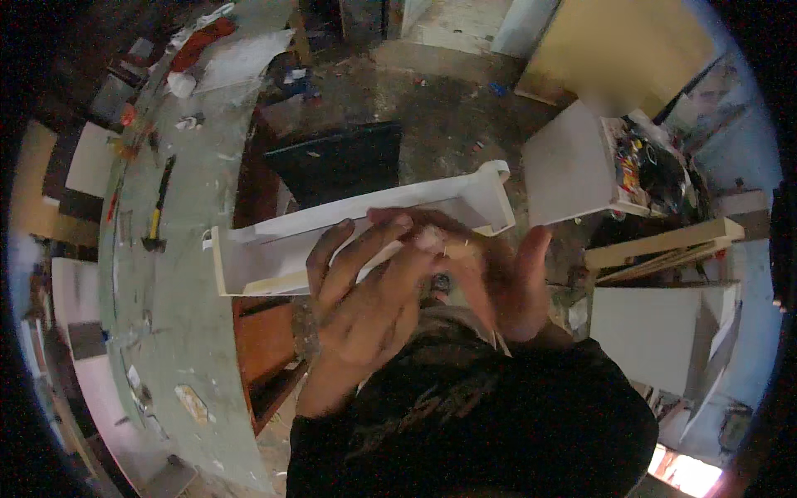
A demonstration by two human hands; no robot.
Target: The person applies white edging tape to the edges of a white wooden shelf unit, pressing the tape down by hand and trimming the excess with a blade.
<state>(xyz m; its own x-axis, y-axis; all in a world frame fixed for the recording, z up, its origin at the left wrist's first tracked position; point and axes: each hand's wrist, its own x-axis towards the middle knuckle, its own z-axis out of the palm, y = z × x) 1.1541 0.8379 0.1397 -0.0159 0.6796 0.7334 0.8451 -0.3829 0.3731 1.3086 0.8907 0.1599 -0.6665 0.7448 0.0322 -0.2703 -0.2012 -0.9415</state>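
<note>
My left hand point(361, 303) and my right hand point(506, 278) meet in front of my chest. The left fingers are bent, their tips brought together against the right hand's fingers. Something small and pale shows at that spot, too blurred to name. On my right hand the thumb stands straight up, apart from the stretched fingers, and the palm is partly in view. Beyond both hands lies a long, shallow white trough-like piece of furniture point(332, 209) with raised ends. Its left end rests at the green workbench's edge, and my hands hide part of its near side.
To the left runs a green workbench point(195, 324) with a hammer point(156, 216) on it. A black panel point(340, 162) stands past the white piece. At right are white panels point(573, 162), wooden strips point(664, 247), a white cabinet point(647, 332) and a yellowish board point(614, 50).
</note>
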